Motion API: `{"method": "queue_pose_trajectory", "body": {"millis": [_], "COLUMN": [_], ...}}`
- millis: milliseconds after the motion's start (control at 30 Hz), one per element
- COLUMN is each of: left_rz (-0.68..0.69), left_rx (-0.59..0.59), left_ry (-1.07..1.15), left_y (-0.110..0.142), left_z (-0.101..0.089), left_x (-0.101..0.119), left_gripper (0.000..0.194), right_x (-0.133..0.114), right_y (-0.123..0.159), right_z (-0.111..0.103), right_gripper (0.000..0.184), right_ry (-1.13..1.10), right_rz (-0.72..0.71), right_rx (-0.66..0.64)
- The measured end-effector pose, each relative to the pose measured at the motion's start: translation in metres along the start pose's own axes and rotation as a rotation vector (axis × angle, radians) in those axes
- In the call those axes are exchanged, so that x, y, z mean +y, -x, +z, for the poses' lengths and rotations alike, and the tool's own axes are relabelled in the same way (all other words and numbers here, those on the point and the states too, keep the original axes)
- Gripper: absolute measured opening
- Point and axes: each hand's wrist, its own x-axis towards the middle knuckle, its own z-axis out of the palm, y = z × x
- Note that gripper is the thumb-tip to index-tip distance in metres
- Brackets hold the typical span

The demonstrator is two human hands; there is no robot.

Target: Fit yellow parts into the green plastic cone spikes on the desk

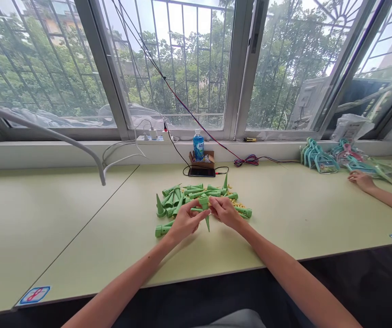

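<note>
My left hand (pixel 185 223) is closed around a green plastic plant watering spike (pixel 205 202), its pointed end hanging down and its wider capped end up. Close against the spike's right side, my right hand (pixel 226 212) has its fingers pinched together. A hint of yellow shows at those fingertips, but what they hold is too small to make out. Behind both hands lies a heap of similar green spikes (pixel 175 198), a few standing point up, with small yellow pieces (pixel 240 206) scattered among them. One more green spike (pixel 161 231) lies left of my left hand.
At the table's back are a phone (pixel 201 172), a small cardboard box (pixel 209 157), a blue liquid bottle (pixel 198 146) and coiled cable (pixel 246 160). Bundled turquoise items (pixel 318 157) lie at right near another person's hand (pixel 363 181). A grey tube (pixel 79 146) reaches in from the left.
</note>
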Motion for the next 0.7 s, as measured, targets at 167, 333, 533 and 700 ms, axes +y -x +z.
{"method": "queue_pose_trajectory", "body": {"millis": [167,333,533,700], "left_rz": [0.021,0.053,0.000,-0.068], "left_rx": [0.009,0.102,0.103,0.081], "left_ry": [0.002,0.034,0.254,0.399], "left_y": [-0.0018,-0.0046,-0.0073,-0.0082], "left_z": [0.0016,0.0043,0.0014,0.0004], "left_x": [-0.0041,-0.0069,-0.0054,-0.0027], "left_gripper": [0.031,0.035,0.046,0.047], "right_x": [-0.0008,-0.0038,-0.0037,-0.0005], "right_y": [-0.0006,-0.0025,-0.0030,-0.0031], "right_z": [0.0017,0.0014,-0.0002,0.0003], "right_gripper": [0.055,0.053,0.050,0.048], "right_ry": [-0.005,0.020,0.038,0.043], "right_rz": [0.016,-0.024,-0.045,-0.046], "right_rx": [0.001,0.100,0.152,0.138]}}
